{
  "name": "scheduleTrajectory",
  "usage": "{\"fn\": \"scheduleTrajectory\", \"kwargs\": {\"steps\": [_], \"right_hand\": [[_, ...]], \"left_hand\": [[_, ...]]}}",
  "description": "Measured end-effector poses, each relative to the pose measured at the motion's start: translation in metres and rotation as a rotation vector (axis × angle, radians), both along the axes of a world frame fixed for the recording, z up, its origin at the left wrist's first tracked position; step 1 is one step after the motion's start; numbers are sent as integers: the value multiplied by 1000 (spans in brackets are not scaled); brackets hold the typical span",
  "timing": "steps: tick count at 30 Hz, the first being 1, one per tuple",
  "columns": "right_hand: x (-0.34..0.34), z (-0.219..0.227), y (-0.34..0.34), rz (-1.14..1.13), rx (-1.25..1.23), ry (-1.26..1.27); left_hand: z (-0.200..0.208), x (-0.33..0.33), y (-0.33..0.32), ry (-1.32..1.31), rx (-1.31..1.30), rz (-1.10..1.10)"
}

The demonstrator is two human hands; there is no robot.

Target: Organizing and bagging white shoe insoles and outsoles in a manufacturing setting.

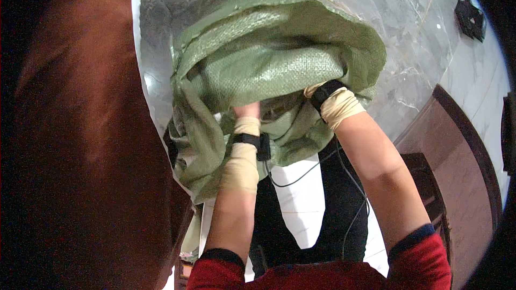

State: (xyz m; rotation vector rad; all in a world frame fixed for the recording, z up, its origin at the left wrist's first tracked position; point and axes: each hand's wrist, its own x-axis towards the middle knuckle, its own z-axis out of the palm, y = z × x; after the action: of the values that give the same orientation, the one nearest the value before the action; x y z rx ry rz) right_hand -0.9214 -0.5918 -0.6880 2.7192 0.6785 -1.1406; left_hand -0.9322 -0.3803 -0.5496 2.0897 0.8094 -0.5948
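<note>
Both hands — left hand (248, 111), right hand (317, 90) — are buried in a green woven sack (258, 70), apparently gripping its fabric, fingers hidden.

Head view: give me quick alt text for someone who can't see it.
Both hands are raised into a crumpled green woven sack, the left hand at its lower fold, the right hand mostly hidden inside it. Both wrists are wrapped in beige bandage with black bands; a marble wall is behind and a brown door on the left.
</note>
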Motion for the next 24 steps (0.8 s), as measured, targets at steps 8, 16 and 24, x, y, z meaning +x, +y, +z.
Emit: {"fn": "scheduleTrajectory", "kwargs": {"steps": [8,16,24], "right_hand": [[62,28,7,6,-12,-22],[112,351,25,-1134,726,953],[126,626,-5,-945,1000,698]], "left_hand": [[-82,-36,81,70,94,-498],[201,30,30,-156,-89,-289],[466,16,9,-415,-126,-380]]}}
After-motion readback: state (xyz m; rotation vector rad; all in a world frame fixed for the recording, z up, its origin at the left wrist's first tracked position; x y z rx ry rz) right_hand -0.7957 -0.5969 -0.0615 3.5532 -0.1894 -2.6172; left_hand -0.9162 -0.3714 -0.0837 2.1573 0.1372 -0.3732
